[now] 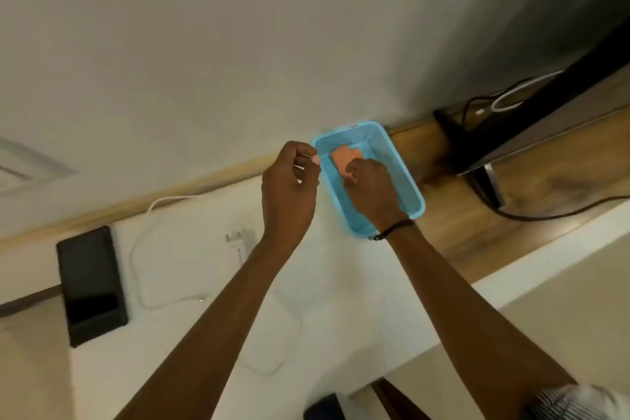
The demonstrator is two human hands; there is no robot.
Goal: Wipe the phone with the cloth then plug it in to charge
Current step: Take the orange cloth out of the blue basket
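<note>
A black phone (91, 285) lies flat on the white desk (191, 344) at the left. A white charger plug (237, 245) and its looping white cable (143, 239) lie between the phone and my arms. An orange cloth (342, 160) sits inside a light blue mesh basket (405, 181) by the wall. My right hand (371, 193) reaches into the basket with its fingers closed on the cloth's near edge. My left hand (289, 194) hovers just left of the basket, fingers curled, holding nothing I can make out.
A dark monitor (545, 112) with black and white cables (511, 99) stands at the right on a wooden surface (477, 232). The wall (238, 44) runs right behind the basket. A dark object (320, 409) shows below the desk's front edge.
</note>
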